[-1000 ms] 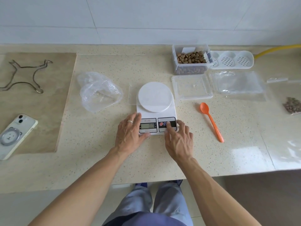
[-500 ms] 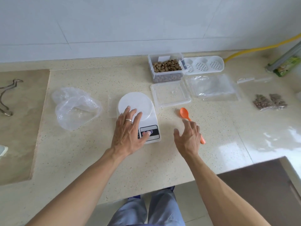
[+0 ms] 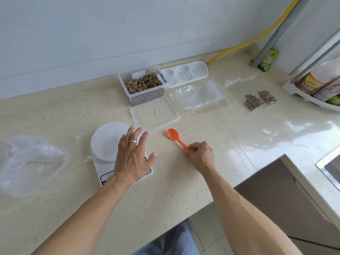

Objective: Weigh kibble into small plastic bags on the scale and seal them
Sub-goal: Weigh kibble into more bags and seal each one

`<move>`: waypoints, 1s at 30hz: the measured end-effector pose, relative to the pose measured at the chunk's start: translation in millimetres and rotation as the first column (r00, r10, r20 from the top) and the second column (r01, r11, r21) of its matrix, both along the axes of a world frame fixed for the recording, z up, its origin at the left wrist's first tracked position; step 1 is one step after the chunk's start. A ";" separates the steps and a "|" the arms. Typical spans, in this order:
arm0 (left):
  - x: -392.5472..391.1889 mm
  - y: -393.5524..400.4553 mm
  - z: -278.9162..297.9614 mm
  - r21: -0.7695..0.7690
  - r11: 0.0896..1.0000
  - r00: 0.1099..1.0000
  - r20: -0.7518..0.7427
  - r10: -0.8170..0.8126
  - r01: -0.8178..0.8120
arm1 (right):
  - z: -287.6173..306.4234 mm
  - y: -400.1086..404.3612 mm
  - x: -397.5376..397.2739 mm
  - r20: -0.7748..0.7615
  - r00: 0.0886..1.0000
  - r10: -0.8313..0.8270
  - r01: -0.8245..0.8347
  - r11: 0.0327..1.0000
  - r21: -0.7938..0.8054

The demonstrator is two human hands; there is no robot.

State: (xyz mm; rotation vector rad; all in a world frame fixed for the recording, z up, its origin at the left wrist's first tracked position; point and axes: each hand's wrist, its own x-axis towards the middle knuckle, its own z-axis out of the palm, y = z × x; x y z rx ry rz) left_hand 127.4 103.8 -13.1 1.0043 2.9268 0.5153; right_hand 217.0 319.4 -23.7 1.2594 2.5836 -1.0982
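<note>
Kibble [image 3: 143,83], brown and dry, sat in the clear rectangular plastic tub [image 3: 127,89] at the back of our speckled beige worktop [image 3: 73,111], with two small filled bags [image 3: 260,100] off to the right. Our left hand [image 3: 133,159] lay flat, fingers spread, over the white digital scale [image 3: 106,142], gripping nothing. Our right hand [image 3: 201,153] pinched the handle end of the orange plastic spoon [image 3: 174,137], whose bowl lay on the worktop. No bag sat on the round platform, so scooping now risked an untared reading. Our palm also hid the display and might press the buttons, upsetting the zero.
</note>
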 end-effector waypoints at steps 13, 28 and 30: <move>-41.0 -49.8 12.6 -0.002 0.962 0.962 -0.012 0.273 -0.273 | 31.3 -49.2 -94.3 -0.215 0.970 0.117 -0.185 0.925 -0.332; -106.2 2.5 75.5 0.191 0.889 0.869 0.371 0.326 -0.415 | 80.9 -34.1 -159.6 -0.386 0.854 0.349 -0.519 0.629 -0.579; -110.1 9.7 90.8 0.270 0.844 0.812 0.512 0.281 -0.463 | 95.8 -23.2 -166.3 -0.409 0.820 0.401 -0.571 0.629 -0.528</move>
